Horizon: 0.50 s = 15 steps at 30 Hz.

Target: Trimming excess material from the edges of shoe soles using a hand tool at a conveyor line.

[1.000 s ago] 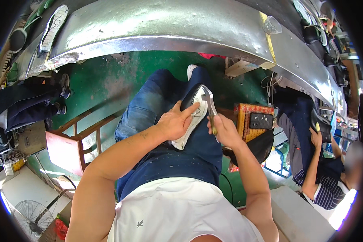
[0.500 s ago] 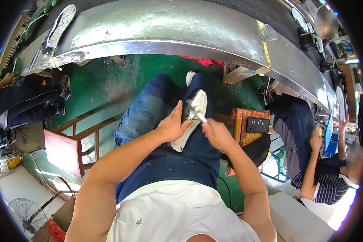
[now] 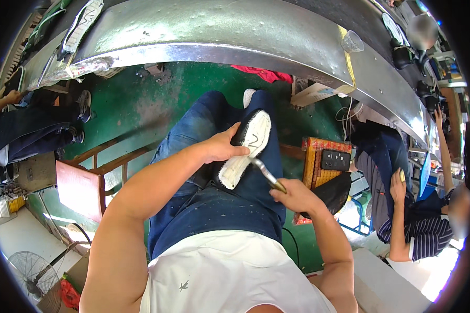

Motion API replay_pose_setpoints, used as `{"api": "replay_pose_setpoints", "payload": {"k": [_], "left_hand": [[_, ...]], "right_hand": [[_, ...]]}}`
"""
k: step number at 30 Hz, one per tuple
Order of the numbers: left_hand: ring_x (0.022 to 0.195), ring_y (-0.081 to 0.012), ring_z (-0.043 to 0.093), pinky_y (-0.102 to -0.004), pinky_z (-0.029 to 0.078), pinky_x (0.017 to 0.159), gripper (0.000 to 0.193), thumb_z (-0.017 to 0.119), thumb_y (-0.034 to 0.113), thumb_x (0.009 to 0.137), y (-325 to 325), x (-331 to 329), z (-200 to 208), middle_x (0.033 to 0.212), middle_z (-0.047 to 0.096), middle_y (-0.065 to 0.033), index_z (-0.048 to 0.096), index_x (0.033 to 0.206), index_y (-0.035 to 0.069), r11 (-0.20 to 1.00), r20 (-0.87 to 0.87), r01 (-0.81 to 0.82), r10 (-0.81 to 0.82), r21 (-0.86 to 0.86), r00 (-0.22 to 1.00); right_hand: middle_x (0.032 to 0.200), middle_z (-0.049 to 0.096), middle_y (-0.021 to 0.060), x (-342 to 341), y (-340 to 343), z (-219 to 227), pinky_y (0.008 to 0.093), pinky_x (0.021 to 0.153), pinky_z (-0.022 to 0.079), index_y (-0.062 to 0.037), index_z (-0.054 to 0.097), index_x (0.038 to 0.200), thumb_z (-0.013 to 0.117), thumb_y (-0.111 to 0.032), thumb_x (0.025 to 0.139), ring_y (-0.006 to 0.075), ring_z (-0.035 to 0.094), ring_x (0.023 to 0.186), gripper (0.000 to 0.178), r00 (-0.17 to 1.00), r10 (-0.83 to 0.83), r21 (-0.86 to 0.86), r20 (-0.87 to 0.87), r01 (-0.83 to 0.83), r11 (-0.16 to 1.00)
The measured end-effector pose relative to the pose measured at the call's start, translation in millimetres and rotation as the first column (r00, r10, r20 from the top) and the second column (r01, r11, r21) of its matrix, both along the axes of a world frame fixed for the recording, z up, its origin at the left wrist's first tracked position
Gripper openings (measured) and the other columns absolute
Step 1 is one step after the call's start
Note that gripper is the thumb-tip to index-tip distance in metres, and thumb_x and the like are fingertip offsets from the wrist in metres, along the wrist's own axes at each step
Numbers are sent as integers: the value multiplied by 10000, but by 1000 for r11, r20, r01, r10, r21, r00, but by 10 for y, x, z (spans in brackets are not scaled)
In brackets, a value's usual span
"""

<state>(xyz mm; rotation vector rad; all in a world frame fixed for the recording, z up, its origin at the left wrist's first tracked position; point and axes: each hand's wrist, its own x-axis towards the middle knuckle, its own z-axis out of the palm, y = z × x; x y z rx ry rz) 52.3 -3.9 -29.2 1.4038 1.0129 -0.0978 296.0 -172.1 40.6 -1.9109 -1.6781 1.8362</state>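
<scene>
An upturned dark shoe (image 3: 256,133) lies across my lap, its white underside facing up with a dark zigzag mark on it. Against its left edge, about mid-length, my left hand (image 3: 222,146) grips it, the thumb stretched over the white underside. My right hand (image 3: 293,195) is wrapped around the handle of a hammer (image 3: 266,172) with a shiny metal shaft. The hammer's head end reaches the right edge of the shoe, just below my left thumb. Whether it touches the shoe is hard to make out.
A metal bench (image 3: 209,31) spans the far side, with another white-bottomed shoe (image 3: 82,26) and a clear cup (image 3: 352,41) on it. A wooden stool (image 3: 81,185) stands left; a phone (image 3: 335,160) rests on a woven seat at right. Co-workers sit on both sides.
The hammer has turned and drawn back toward me, its head moving off the middle of the shoe. My left thumb has come across the underside, and the shoe has tilted a little.
</scene>
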Motion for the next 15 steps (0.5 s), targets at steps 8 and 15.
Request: {"api": "replay_pose_setpoints", "payload": {"k": [8, 15], "left_hand": [[1459, -311, 429, -352, 340, 1195, 1114, 826, 348, 844, -21, 37, -88, 1594, 396, -239, 113, 1641, 40, 997, 53, -1, 5, -73, 999], [1441, -321, 450, -355, 357, 1186, 1087, 810, 346, 853, -28, -106, -282, 1583, 408, -248, 131, 1626, -7, 999, 141, -51, 48, 19, 989]], "right_hand": [[1006, 671, 289, -433, 73, 100, 487, 866, 525, 65, 592, 1142, 655, -206, 946, 432, 667, 978, 340, 948, 187, 510, 257, -298, 807], [891, 673, 151, -500, -111, -454, 451, 687, 543, -33, 601, 1090, 719, -263, 915, 354, 691, 832, 312, 977, 51, 633, 205, -172, 755]]}}
